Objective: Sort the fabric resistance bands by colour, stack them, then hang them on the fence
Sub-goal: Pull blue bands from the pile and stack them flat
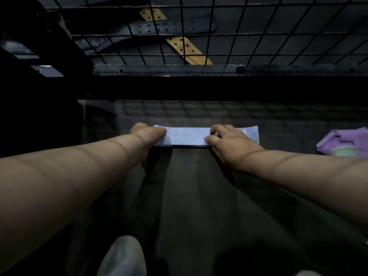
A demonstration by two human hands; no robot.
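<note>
Bare floor (189, 196) is left open this side of the blue band (189, 135), while passage beyond is barred by the wire fence (199, 69) (purple bands (346, 140) are heaped rightward).

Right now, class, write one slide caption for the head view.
Left hand and right hand hold a light blue band flat before the wire fence.

Dim light, dark floor (189, 196), black metal beam (179, 70), perforated belts (171, 27) beyond

Both bare forearms stretch forward toward the pale band (189, 135). The left hand (148, 134) grips the band's left end. The right hand (227, 144) sits knuckles-up, right of the band's middle, curled fingers and thumb pinching it.
</note>
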